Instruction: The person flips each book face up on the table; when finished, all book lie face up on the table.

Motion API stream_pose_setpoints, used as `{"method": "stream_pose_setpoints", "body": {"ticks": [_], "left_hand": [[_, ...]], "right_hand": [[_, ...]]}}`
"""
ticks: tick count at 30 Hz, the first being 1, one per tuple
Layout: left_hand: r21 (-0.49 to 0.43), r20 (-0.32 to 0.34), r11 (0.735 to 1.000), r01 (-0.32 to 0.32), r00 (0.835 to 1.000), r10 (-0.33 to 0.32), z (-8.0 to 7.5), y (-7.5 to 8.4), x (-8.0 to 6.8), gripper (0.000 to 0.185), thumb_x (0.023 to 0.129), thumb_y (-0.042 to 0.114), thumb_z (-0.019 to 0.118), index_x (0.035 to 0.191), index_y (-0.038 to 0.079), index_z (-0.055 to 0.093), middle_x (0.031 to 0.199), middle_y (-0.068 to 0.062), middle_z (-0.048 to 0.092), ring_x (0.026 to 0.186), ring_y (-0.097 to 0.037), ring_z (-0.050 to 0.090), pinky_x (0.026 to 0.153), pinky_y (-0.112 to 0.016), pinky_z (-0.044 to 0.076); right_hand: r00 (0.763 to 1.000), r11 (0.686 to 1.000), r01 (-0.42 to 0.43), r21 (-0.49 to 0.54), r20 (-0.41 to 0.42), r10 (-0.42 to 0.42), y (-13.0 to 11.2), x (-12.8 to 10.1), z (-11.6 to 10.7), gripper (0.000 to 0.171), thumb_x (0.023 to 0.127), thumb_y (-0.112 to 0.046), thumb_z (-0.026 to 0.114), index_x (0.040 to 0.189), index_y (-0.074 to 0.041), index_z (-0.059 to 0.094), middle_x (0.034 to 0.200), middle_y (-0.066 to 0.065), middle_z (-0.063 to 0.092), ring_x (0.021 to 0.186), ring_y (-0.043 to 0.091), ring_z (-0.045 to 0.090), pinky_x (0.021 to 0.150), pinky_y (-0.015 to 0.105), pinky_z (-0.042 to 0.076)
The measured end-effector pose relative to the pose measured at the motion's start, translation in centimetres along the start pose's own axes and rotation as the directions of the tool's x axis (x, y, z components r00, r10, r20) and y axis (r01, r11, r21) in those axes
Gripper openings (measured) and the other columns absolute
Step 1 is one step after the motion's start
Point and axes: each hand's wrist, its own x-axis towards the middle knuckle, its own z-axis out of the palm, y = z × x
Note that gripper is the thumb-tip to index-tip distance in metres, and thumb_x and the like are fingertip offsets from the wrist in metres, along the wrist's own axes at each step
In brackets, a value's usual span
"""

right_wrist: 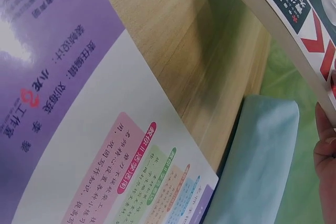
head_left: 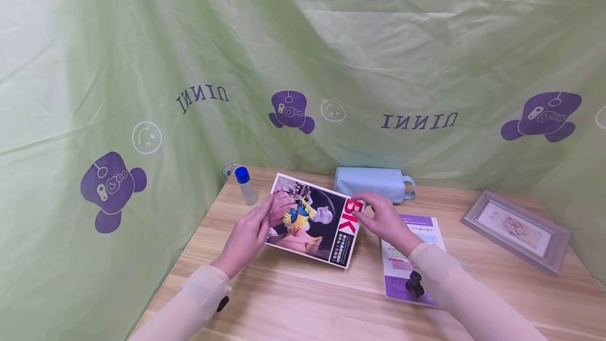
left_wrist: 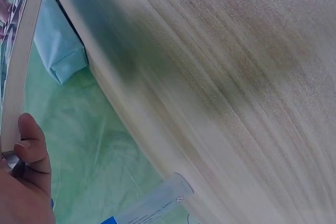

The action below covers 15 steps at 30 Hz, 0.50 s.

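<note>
Left hand point(head_left: 246, 233) and right hand point(head_left: 384, 221) pinch opposite edges of black book point(head_left: 307, 222), held up between their fingers; pencil case point(head_left: 369, 183) sits just beyond right fingers, purple book point(head_left: 394, 264) below right wrist.

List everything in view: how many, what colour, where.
table: one, light brown, lower half
butterfly-cover book: one, dark with red letters, raised above table
second book: one, purple and white, flat on table
pencil case: one, light blue, table's far edge
bottle: one, pale with blue cap, table's far left
picture frame: one, grey, table's right
cloth: count unclear, green with purple prints, behind table
wrist devices: two, black, at the wrists
sleeves: two, cream, lower left and right
left hand: one, bare, raised book's left edge
right hand: one, bare, raised book's right edge
</note>
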Motion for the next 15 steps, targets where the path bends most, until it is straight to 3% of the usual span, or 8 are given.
{"method": "stream_pose_setpoints", "body": {"ticks": [8,15], "left_hand": [[-0.019,0.048,0.998,0.067,0.997,-0.066,0.03,-0.01,-0.04,0.058,0.102,0.002,0.062,0.158,0.007,0.046,0.139,-0.021,0.063,0.122,-0.039,0.065,0.101,-0.045,0.054],[-0.031,0.117,0.987,0.158,0.981,-0.154,0.19,-0.38,0.06,0.058,0.103,0.005,0.059,0.159,0.009,0.044,0.142,-0.021,0.061,0.123,-0.037,0.065,0.102,-0.045,0.054]], "right_hand": [[1.000,1.000,0.004,0.000,0.029,-0.004,0.12,-0.14,0.32,0.034,0.087,-0.003,0.083,0.120,-0.009,0.078,0.125,0.014,0.071,0.117,0.037,0.066,0.104,0.057,0.051],[0.996,0.999,-0.031,-0.025,0.087,0.033,-0.07,-0.05,0.53,0.040,0.089,-0.007,0.083,0.128,-0.012,0.077,0.129,0.017,0.069,0.120,0.039,0.064,0.105,0.057,0.050]]}}
